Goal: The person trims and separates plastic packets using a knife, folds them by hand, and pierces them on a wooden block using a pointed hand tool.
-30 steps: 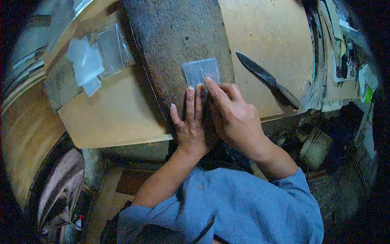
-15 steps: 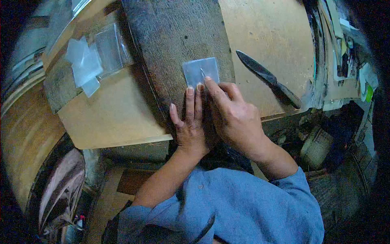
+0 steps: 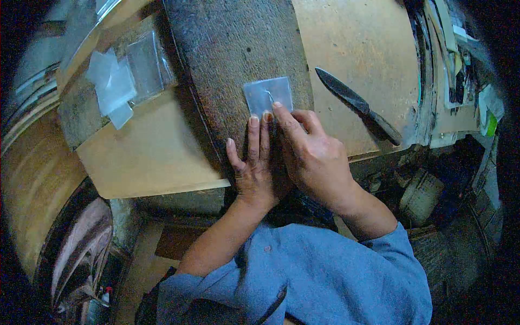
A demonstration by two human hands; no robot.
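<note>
A small translucent plastic square [image 3: 257, 92] lies on the dark, worn board [image 3: 233, 43]. My left hand [image 3: 254, 170] rests flat, its fingers spread, with two fingertips on the near edge of the square. Close beside it, my right hand [image 3: 319, 154] pinches a thin metal-tipped tool [image 3: 270, 96], its slim point on the square. The rest of the tool is hidden under my fingers. To the right, a dark-bladed knife [image 3: 352, 100] lies with its handle towards me.
Several clear plastic pieces [image 3: 114, 81] lie at the left. Tan sheets [image 3: 151, 157] flank the board. Assorted tools and strips [image 3: 460, 70] crowd the far right. Below the work surface's edge sits a greyish container-like object [image 3: 422, 189].
The tool's tip has shifted slightly up and left on the plastic square, and its angle looks a little different. My left hand stays in place.
</note>
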